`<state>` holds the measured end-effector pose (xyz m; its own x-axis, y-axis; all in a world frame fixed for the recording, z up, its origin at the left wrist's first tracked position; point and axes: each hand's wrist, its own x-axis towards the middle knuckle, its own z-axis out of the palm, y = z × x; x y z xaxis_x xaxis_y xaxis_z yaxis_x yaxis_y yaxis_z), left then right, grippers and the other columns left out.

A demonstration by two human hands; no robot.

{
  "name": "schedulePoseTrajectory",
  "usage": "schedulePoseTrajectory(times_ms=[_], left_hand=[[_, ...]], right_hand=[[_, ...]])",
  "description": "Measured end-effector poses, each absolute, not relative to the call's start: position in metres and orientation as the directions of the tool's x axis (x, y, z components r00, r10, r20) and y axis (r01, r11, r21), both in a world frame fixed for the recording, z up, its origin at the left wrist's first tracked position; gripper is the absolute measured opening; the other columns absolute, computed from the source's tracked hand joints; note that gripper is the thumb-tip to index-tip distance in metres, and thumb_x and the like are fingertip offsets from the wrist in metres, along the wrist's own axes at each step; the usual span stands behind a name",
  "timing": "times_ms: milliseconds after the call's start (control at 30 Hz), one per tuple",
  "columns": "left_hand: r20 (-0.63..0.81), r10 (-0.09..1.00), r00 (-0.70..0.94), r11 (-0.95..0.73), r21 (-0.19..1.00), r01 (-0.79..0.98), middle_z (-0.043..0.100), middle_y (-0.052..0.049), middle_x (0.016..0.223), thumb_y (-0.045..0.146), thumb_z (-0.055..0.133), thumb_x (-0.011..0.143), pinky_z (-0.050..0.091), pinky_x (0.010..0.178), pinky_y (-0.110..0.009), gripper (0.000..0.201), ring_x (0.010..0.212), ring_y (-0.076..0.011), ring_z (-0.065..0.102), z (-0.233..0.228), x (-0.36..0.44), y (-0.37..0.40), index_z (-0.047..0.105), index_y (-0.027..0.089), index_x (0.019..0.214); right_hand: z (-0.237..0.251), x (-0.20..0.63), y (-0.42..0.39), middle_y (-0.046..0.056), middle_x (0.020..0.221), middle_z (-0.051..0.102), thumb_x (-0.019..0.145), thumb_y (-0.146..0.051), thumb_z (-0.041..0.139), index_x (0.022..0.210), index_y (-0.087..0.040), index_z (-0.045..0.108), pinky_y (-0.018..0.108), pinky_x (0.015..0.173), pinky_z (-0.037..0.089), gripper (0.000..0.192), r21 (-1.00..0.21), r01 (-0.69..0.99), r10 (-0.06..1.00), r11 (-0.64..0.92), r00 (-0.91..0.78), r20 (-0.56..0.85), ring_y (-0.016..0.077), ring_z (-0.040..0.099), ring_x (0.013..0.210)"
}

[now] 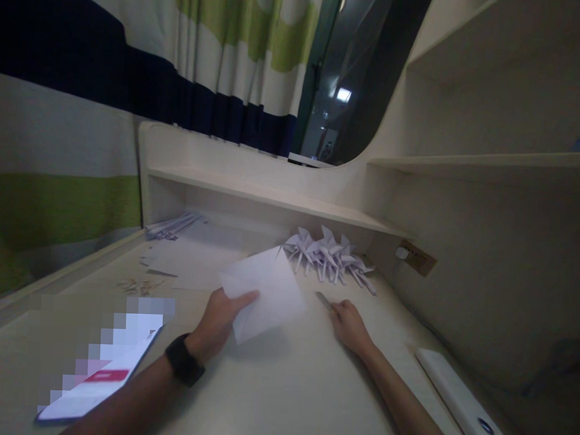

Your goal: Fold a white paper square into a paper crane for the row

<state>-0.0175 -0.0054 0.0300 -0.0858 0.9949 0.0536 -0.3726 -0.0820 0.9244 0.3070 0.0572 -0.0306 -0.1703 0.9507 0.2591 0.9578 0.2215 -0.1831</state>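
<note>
The left hand (221, 315) pinches a square white paper sheet (270, 293) by its edge, seemingly keeping it steady, while the right hand (351, 325) grips a thin grey flat strip (324, 300).

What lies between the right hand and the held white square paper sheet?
In the head view: the thin grey flat tool the right hand holds, then pale tabletop up to the sheet.

White square paper sheet (270, 302): matt, smooth, lightly creased
Thin grey straight strip (322, 300): seems of metal, smooth
White pointed paper pinwheels (327, 249): matt, folded
Green-white-navy cloth curtain (229, 57): matt, pleated
Pale flat desk top (269, 394): smooth, weakly shining
</note>
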Motion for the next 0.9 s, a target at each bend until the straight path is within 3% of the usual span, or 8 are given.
schedulePoseTrajectory(times_ms=[433, 533, 567, 633, 700, 767, 800, 900], left_hand=[[0.128, 0.979, -0.158, -0.17, 0.941, -0.291, 0.074, -0.013, 0.096, 0.03, 0.082, 0.059, 0.056, 0.068, -0.033, 0.043, 0.082, -0.027, 0.07, 0.027, -0.023, 0.002, 0.07, 0.01, 0.095], [0.141, 0.975, -0.169, -0.183, 0.947, -0.264, 0.074, -0.013, 0.095, 0.03, 0.082, 0.06, 0.056, 0.068, -0.033, 0.04, 0.081, -0.0271, 0.07, 0.032, -0.025, 0.001, 0.07, 0.011, 0.094], [0.144, 0.975, -0.169, -0.184, 0.95, -0.252, 0.074, -0.013, 0.095, 0.029, 0.081, 0.061, 0.056, 0.068, -0.033, 0.039, 0.081, -0.0272, 0.07, 0.034, -0.026, 0.001, 0.071, 0.011, 0.093], [0.161, 0.972, -0.174, -0.198, 0.954, -0.225, 0.074, -0.012, 0.097, 0.028, 0.081, 0.061, 0.056, 0.07, -0.033, 0.038, 0.083, -0.0272, 0.07, 0.037, -0.027, 0.001, 0.071, 0.012, 0.094], [0.19, 0.965, -0.181, -0.225, 0.954, -0.196, 0.073, -0.012, 0.098, 0.027, 0.081, 0.061, 0.055, 0.072, -0.033, 0.04, 0.086, -0.0272, 0.069, 0.04, -0.029, 0.002, 0.071, 0.012, 0.096], [0.22, 0.961, -0.169, -0.248, 0.953, -0.172, 0.073, -0.012, 0.098, 0.028, 0.082, 0.061, 0.055, 0.072, -0.034, 0.042, 0.086, -0.0276, 0.069, 0.042, -0.034, 0.003, 0.071, 0.012, 0.097], [0.228, 0.961, -0.154, -0.253, 0.954, -0.162, 0.073, -0.012, 0.098, 0.03, 0.081, 0.061, 0.055, 0.071, -0.034, 0.042, 0.086, -0.0278, 0.069, 0.043, -0.037, 0.004, 0.071, 0.012, 0.098], [0.23, 0.965, -0.122, -0.242, 0.966, -0.087, 0.074, -0.013, 0.093, 0.032, 0.082, 0.06, 0.055, 0.069, -0.035, 0.041, 0.082, -0.028, 0.07, 0.044, -0.056, 0.009, 0.072, 0.012, 0.093]], right_hand=[[-0.028, 0.313, 0.059, 0.014, 0.093, 0.062, 0.083, -0.033, 0.05, 0.095, -0.012, 0.07, 0.031, 0.084, 0.041, 0.031, -0.316, 0.92, 0.948, 0.23, -0.138, 0.288, 0.0231, 0.058, 0.087], [-0.011, 0.3, 0.055, 0.015, 0.1, 0.065, 0.086, -0.046, 0.044, 0.098, -0.015, 0.069, 0.035, 0.082, 0.044, 0.042, -0.444, 0.859, 0.94, 0.257, -0.116, 0.321, 0.0261, 0.06, 0.091], [-0.004, 0.289, 0.053, 0.017, 0.104, 0.066, 0.085, -0.052, 0.046, 0.1, -0.013, 0.069, 0.038, 0.083, 0.045, 0.047, -0.652, 0.713, 0.946, 0.258, -0.05, 0.32, 0.0288, 0.06, 0.096], [0.01, 0.26, 0.049, 0.015, 0.108, 0.066, 0.088, -0.06, 0.034, 0.117, -0.016, 0.062, 0.037, 0.077, 0.049, 0.06, -0.767, 0.565, 0.949, 0.303, -0.109, 0.295, 0.0265, 0.063, 0.095], [0.02, 0.222, 0.044, 0.015, 0.109, 0.067, 0.076, -0.062, 0.057, 0.13, -0.018, 0.052, 0.037, 0.073, 0.051, 0.069, -0.943, 0.195, 0.954, 0.269, -0.191, 0.233, 0.0268, 0.065, 0.09], [0.026, 0.185, 0.04, 0.013, 0.104, 0.069, 0.059, -0.055, 0.076, 0.124, -0.02, 0.056, 0.036, 0.071, 0.051, 0.077, -0.973, -0.02, 0.94, 0.229, -0.256, 0.226, 0.0271, 0.065, 0.087], [0.027, 0.169, 0.039, 0.012, 0.1, 0.07, 0.058, -0.052, 0.079, 0.116, -0.018, 0.062, 0.036, 0.072, 0.052, 0.07, -0.977, -0.078, 0.938, 0.2, -0.274, 0.214, 0.027, 0.066, 0.085], [0.023, 0.139, 0.037, 0.009, 0.079, 0.072, 0.059, -0.05, 0.079, 0.09, -0.013, 0.071, 0.035, 0.064, 0.053, 0.049, -0.988, -0.104, 0.956, 0.113, -0.258, 0.137, 0.0252, 0.066, 0.072]])
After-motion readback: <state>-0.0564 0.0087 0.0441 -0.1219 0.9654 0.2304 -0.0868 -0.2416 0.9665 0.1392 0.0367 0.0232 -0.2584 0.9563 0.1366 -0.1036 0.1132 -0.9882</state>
